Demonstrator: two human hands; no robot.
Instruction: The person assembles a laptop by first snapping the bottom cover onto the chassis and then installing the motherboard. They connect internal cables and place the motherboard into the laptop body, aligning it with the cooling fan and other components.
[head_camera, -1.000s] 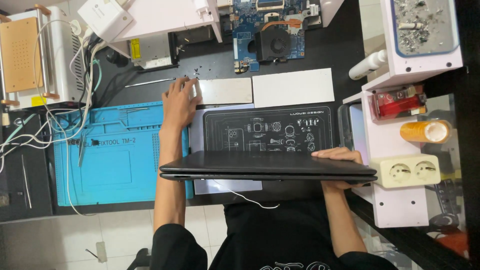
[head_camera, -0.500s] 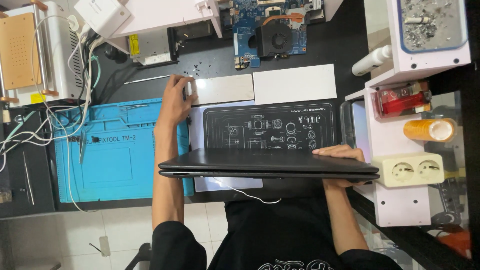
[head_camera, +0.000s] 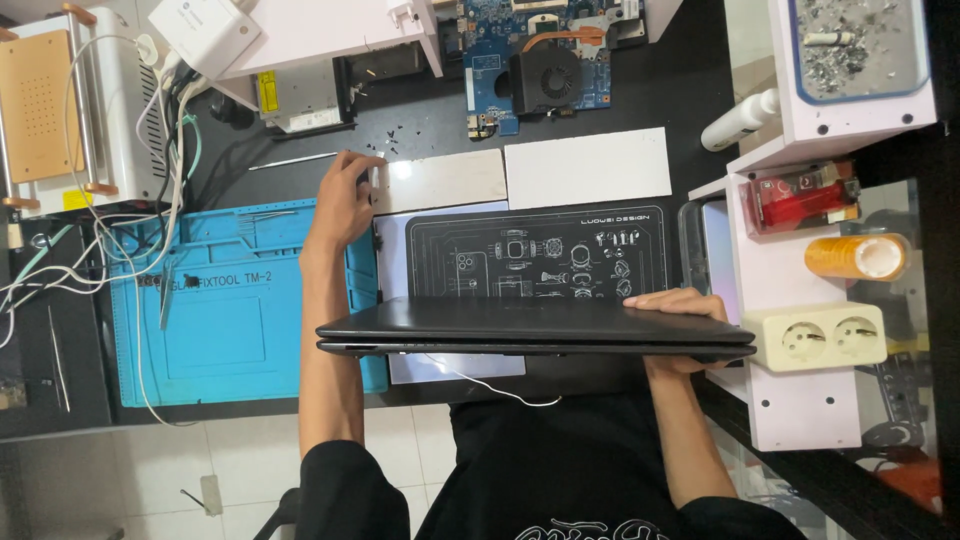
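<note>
Right now the closed black laptop (head_camera: 535, 335) sits at the near edge of the surface (head_camera: 690, 90), over a dark printed mat (head_camera: 540, 250). The right hand (head_camera: 680, 305) grips the laptop's right end, fingers curled over the lid. The left hand (head_camera: 340, 200), left of the mat and beyond the laptop, pinches a small pale object too small to identify, beside a grey panel (head_camera: 445, 180). The laptop looks rigid, fairly heavy and smooth; holding both ends would seem safest.
</note>
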